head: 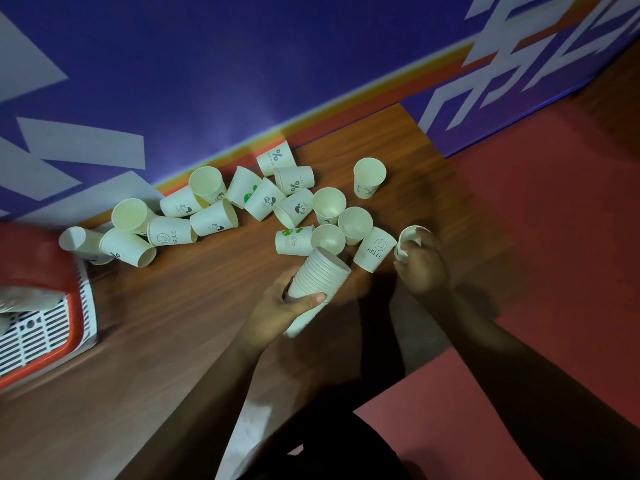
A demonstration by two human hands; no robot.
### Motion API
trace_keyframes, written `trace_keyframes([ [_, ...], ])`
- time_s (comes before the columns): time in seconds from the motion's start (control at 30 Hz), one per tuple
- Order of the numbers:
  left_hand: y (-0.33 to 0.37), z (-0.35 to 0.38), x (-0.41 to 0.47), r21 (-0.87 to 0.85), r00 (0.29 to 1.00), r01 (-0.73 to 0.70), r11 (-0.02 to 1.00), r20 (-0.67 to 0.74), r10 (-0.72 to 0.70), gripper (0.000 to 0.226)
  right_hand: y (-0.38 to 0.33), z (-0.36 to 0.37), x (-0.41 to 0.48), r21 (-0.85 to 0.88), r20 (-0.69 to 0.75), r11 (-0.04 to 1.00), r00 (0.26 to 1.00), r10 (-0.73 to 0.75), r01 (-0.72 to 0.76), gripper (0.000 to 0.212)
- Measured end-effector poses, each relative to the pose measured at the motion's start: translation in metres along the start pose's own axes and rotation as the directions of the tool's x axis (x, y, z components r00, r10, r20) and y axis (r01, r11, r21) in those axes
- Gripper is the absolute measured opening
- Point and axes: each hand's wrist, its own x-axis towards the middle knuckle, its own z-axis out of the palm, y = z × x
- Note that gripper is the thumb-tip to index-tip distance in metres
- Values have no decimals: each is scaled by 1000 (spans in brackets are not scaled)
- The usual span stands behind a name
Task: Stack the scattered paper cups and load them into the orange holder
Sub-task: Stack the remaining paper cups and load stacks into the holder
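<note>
Nearest the camera, the left grip (pixel 277 306) is curled firmly round a stack of nested cups (pixel 320 278). The thumb lies across the stack's lower part, and its open mouth tilts toward 1 o'clock. At 3 o'clock from the stack, the right grip (pixel 424 268) is closed round a single cup (pixel 410 239), fingers wrapped over its rim. The two are apart.

Between them a HELLO cup (pixel 374 249) lies on its side on the wooden tabletop (pixel 207 323), just beside the right grip. Just past the stack's mouth, at 12 o'clock, a cluster of upright cups (pixel 355 223) stands close together, with one green-printed cup (pixel 294 241) on its side next to them.

Farther out, from 10 to 12 o'clock, the scattered cups (pixel 214 220) lie mostly tipped over, some touching the blue wall (pixel 207 64). One lone cup (pixel 370 176) stands at 1 o'clock.

The orange holder (pixel 41 370), with white slatted sides, sits at 9 o'clock at the tabletop's left edge, well apart from both grips.
</note>
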Motion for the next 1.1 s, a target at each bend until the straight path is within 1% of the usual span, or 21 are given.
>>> trace_keyframes([
  [0.03, 1, 1, 0, 4, 1000, -1, 1000, 5, 1, 52, 4, 2, -3, -32, -8, 999, 1000, -14, 14, 28],
  [0.1, 0, 1, 0, 8, 1000, -3, 1000, 12, 3, 52, 4, -4, -9, -81, -21, 996, 999, -34, 32, 29],
  [0.2, -2, 0, -1, 1, 1000, 8, 1000, 17, -8, 55, 2, -14, -15, -67, -80, 997, 996, -46, 40, 32],
  [0.23, -4, -1, -1, 2, 1000, 10, 1000, 14, -10, 56, 1, -17, -17, -17, -114, 999, 993, -42, 40, 32],
  [0.3, -7, -4, -3, 4, 1000, 15, 1000, -1, -15, 55, -9, -28, -23, 157, -190, 986, 981, -22, 53, 27],
  [0.37, -11, -6, -4, 1, 1000, 19, 1000, -19, -19, 54, -23, -41, -29, 338, -250, 938, 968, 7, 81, 13],
  [0.4, -13, -8, -6, 3, 999, 19, 1000, -29, -19, 54, -33, -47, -32, 411, -249, 908, 968, 30, 78, 8],
  [0.5, -18, -13, -9, 13, 999, 19, 1000, -36, -18, 58, -63, -54, -38, 615, -135, 787, 989, 61, 35, 8],
  [0.6, -22, -19, -14, 4, 999, 13, 1000, -36, -12, 62, -90, -52, -40, 754, 26, 657, 999, -24, -4, 6],
  [0.63, -23, -21, -16, -1, 1000, 4, 1000, -27, -4, 61, -97, -49, -42, 774, 73, 633, 995, -61, -18, 6],
  [0.77, -27, -26, -26, -42, 999, -33, 999, 3, 33, 64, -121, -32, -55, 776, 247, 628, 946, -208, -65, 6],
  [0.97, -50, -39, -51, -143, 997, -38, 989, -75, 27, 68, -152, -13, -71, 733, 301, 680, 893, -335, 8, 8],
  [1.07, -62, -48, -65, -192, 995, -33, 981, -101, 14, 64, -168, -7, -79, 744, 304, 668, 879, -367, 21, 7],
  [1.1, -66, -52, -69, -211, 994, -33, 977, -110, 9, 64, -175, -5, -82, 754, 301, 657, 881, -366, 16, 10],
])
